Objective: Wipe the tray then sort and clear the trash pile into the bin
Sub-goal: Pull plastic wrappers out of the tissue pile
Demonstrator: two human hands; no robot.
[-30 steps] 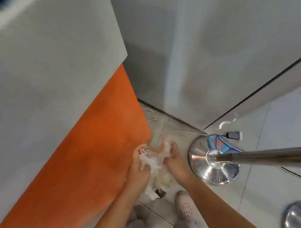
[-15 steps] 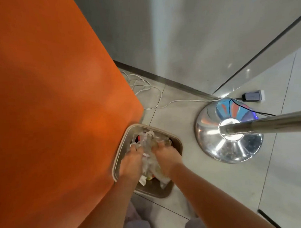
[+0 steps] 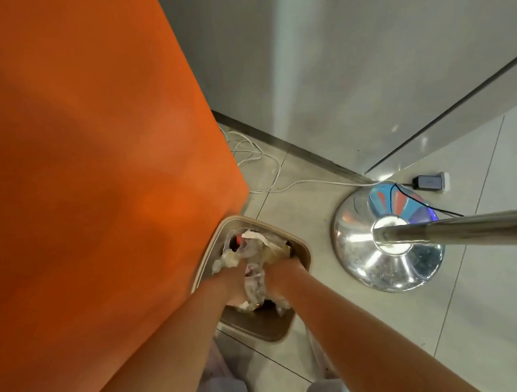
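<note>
A beige square bin stands on the floor tiles beside an orange panel. A bundle of crumpled clear plastic and white paper trash fills its mouth. My left hand and my right hand reach down into the bin from the near side, pressed against the bundle from both sides with their fingers buried in it. Part of the trash shows between my wrists. How the fingers lie is hidden by the plastic.
A tall orange panel fills the left half. A shiny metal stand base with a steel pole sits right of the bin. White cables and a small dark device lie by the grey wall.
My hands carried the trash bundle down from above the floor into the bin, and they now sit deeper inside it. The view has dropped closer to the bin.
</note>
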